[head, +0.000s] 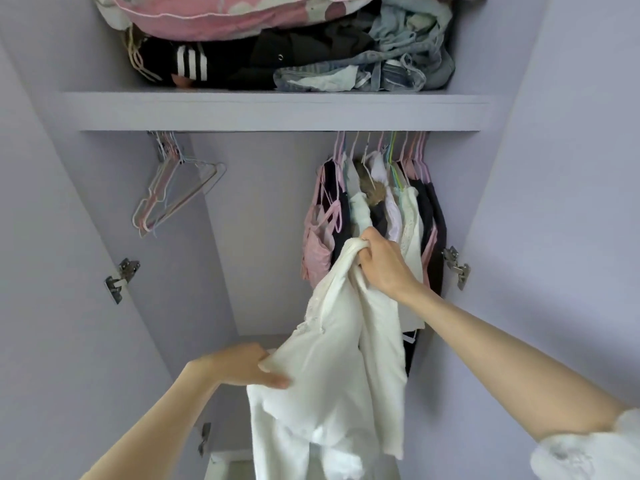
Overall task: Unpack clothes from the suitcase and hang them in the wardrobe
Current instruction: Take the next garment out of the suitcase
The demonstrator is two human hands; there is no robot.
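I hold a white garment (332,368) up inside the lilac wardrobe. My right hand (384,261) grips its top edge in a fist, just in front of the clothes hanging at the right. Lower down, my left hand (242,367) pinches the garment's left side. The cloth hangs down between my arms to the bottom of the view. Several hung clothes (377,216) in pink, black and white crowd the right end under the shelf. A bunch of bare wire hangers (173,192) dangles at the left end. The suitcase is out of view.
The shelf (277,110) above carries a pink quilt (221,15), dark clothes (242,60) and denim (381,67). Door hinges sit on the left wall (121,278) and the right wall (457,265). Between the bare hangers and the hung clothes is an open gap.
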